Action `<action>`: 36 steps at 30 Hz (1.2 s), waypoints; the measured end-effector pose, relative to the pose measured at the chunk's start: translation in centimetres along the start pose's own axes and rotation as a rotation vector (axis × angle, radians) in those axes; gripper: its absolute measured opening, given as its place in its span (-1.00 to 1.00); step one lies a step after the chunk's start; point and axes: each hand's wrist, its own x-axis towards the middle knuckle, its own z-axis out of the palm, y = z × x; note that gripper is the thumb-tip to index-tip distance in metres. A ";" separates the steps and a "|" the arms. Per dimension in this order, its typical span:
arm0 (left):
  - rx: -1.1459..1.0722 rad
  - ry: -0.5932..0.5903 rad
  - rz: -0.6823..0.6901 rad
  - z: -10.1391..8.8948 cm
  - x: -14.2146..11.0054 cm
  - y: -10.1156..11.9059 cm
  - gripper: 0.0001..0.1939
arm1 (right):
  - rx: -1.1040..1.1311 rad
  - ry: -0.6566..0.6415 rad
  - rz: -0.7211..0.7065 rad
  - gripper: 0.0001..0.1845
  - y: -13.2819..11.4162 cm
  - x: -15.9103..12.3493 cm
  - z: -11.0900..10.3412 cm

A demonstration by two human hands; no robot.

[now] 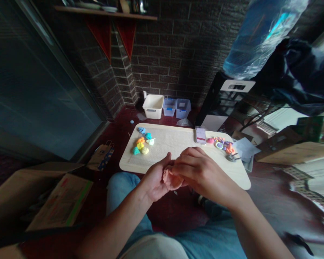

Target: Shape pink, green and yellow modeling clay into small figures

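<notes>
A piece of peach-coloured modelling clay (172,180), hollowed with thin uneven edges, rests in the palm of my left hand (157,181). That palm is turned up and its thumb points away from me. From the other side my right hand (196,167) is closed over the clay, its fingers bent at the far rim; the fingertips are partly hidden. Both hands are above my lap, at the near edge of a pale low table (167,144). Beyond them on its left lie several clay lumps, among them an orange one (140,140) and a green one (136,150).
At the table's right lie a phone (200,136) and a cluster of colourful clay pieces (224,145). Behind stand a white bin (153,107), blue tubs (176,108) and a water dispenser (218,100). Cardboard boxes flank me, one at left (59,201).
</notes>
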 end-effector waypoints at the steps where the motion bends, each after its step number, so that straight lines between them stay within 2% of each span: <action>1: 0.001 0.007 -0.010 0.0 0.0 0.0 -0.63 | 0.007 -0.019 0.001 -0.78 0.0 0.1 -0.1; 6: 0.030 -0.008 -0.021 -0.3 0.3 -0.1 -0.60 | 0.123 -0.023 0.029 -0.86 0.5 0.6 -0.3; 11: 0.128 0.035 -0.052 -0.5 0.2 0.1 -0.53 | 0.285 -0.023 0.039 -0.76 1.1 1.1 -0.4; 20: 0.236 -0.056 -0.064 -1.0 0.5 0.6 -0.24 | 0.334 -0.142 0.120 -0.56 1.8 1.6 -0.5; 23: 0.311 -0.036 -0.041 -1.5 0.8 0.7 -0.20 | 0.369 -0.150 0.147 -0.58 1.9 1.6 -0.2; 28: 0.376 -0.038 0.016 -2.0 1.2 0.6 -0.20 | 0.414 -0.093 0.127 -0.69 2.3 1.7 0.4; 36: 0.463 0.031 0.070 -1.1 1.0 0.4 -0.15 | 0.443 -0.017 0.041 -0.82 2.8 2.0 0.9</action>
